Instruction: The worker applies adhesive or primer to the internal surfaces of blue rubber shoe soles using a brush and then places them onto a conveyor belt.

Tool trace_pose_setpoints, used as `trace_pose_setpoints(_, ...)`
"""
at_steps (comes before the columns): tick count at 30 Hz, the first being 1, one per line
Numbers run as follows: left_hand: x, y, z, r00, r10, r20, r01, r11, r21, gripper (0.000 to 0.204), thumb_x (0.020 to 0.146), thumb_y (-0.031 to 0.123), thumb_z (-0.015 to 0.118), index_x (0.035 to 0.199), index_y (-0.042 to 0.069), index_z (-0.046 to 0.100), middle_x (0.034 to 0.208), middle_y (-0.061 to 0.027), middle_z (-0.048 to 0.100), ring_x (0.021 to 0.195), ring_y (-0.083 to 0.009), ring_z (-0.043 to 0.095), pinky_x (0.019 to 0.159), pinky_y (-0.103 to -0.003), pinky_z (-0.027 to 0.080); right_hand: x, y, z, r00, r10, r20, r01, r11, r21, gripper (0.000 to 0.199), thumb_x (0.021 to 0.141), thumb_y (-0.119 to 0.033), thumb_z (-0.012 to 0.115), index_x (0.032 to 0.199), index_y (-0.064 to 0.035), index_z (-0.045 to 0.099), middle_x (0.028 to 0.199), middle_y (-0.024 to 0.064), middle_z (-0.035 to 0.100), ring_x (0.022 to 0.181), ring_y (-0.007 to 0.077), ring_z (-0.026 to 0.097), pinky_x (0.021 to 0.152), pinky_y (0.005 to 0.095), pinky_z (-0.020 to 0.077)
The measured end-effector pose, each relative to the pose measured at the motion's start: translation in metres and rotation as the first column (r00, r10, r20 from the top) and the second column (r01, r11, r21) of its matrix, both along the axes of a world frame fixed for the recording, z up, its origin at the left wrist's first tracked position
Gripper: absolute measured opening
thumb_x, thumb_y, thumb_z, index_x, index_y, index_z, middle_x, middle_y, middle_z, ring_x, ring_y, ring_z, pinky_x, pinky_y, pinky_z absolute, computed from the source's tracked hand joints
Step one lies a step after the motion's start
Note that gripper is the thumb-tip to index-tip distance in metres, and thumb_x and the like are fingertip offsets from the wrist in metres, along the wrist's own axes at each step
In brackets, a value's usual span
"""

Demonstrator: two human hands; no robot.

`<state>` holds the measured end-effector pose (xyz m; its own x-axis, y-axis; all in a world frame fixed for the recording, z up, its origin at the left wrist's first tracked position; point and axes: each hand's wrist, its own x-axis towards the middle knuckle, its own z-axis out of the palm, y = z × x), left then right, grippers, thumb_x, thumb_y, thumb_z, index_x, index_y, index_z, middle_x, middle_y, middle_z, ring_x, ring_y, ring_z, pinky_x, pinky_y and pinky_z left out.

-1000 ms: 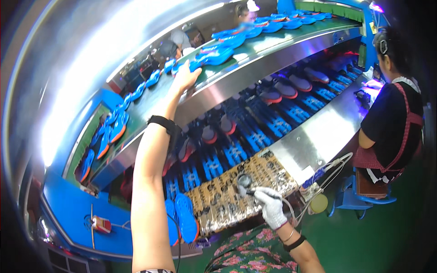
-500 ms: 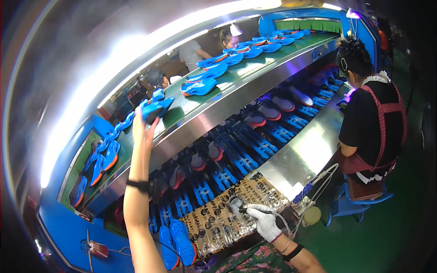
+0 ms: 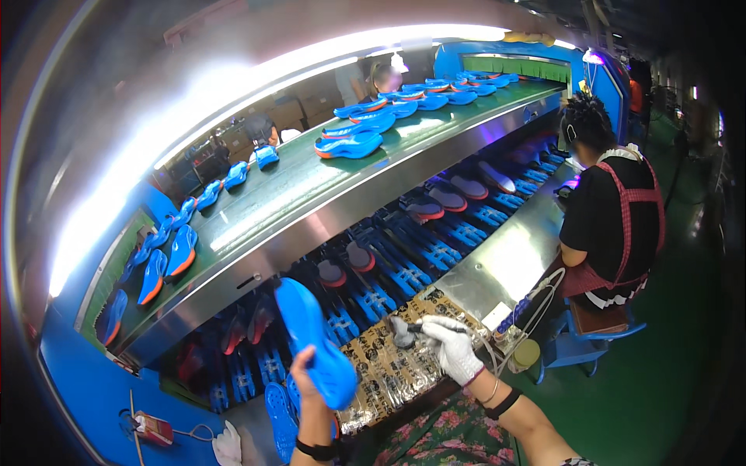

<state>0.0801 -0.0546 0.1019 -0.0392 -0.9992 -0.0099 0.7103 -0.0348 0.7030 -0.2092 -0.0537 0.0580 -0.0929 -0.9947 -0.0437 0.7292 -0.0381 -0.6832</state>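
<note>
My left hand [image 3: 308,382] holds a bright blue shoe sole [image 3: 313,342], raised above the near edge of the workbench. My right hand [image 3: 451,349], in a white glove, grips a small grey hand tool [image 3: 404,334] with a cable running off to the right. It rests over a patterned brown mat [image 3: 388,373] on the bench. Two more blue soles [image 3: 280,412] lie at the bench's left end, just below my left hand.
An upper green conveyor [image 3: 311,186] carries several blue and orange soles. Below it, a lower belt [image 3: 404,248] moves shoes on blue holders. A co-worker in black with a red apron [image 3: 614,217] sits at the right. A metal counter [image 3: 497,268] lies between us.
My left hand has come down from the upper conveyor to the bench with a blue sole in it. The right hand has stayed on the tool.
</note>
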Motion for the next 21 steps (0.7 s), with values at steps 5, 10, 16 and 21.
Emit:
trace_pose_setpoints(5,-0.065,0.034,-0.065,0.962,-0.263,-0.072,0.269,0.959,0.085,0.075,0.074,0.023,0.071,0.139,-0.006,0.047,0.126,-0.0230,0.064,0.115,-0.0388,0.063,0.103,-0.049,0.051,0.003,0.014,0.044,1.000,0.015,0.002,-0.015,0.994,-0.104,0.019,0.092,-0.001,0.067,0.110,0.0004,0.072,0.105,0.0079,0.075,0.080,0.0097,0.066,0.069,0.0215,0.0518)
trace_pose_setpoints(10,-0.095,0.041,-0.089,0.893,-0.284,-0.349,0.345,0.930,0.126,0.081,0.092,0.061,0.059,0.146,0.002,0.045,0.137,-0.0170,0.060,0.122,-0.0349,0.060,0.108,-0.049,0.047,0.010,0.034,0.053,0.932,-0.025,-0.360,-0.094,0.946,-0.309,0.025,0.088,0.002,0.073,0.112,0.0039,0.072,0.109,0.0108,0.074,0.102,0.0154,0.068,0.094,0.0290,0.0535)
trace_pose_setpoints(16,-0.112,0.050,-0.064,0.902,-0.275,-0.333,0.309,0.950,0.053,0.085,0.094,0.077,0.039,0.152,0.015,0.042,0.149,-0.0091,0.051,0.135,-0.0320,0.049,0.115,-0.050,0.038,0.011,0.062,0.075,0.818,-0.061,-0.571,-0.139,0.944,-0.300,0.024,0.084,-0.001,0.078,0.108,0.0019,0.074,0.110,0.0120,0.074,0.101,0.0167,0.069,0.090,0.0300,0.0548)
trace_pose_setpoints(21,-0.116,0.041,-0.055,0.937,-0.147,-0.318,0.191,0.975,0.112,0.083,0.097,0.075,0.034,0.159,0.021,0.031,0.161,-0.0075,0.037,0.146,-0.0331,0.036,0.122,-0.051,0.026,0.008,0.047,0.066,0.709,-0.319,-0.630,-0.086,0.846,-0.526,0.020,0.081,-0.001,0.079,0.100,0.0005,0.075,0.102,0.0105,0.074,0.091,0.0165,0.071,0.081,0.0306,0.0563)
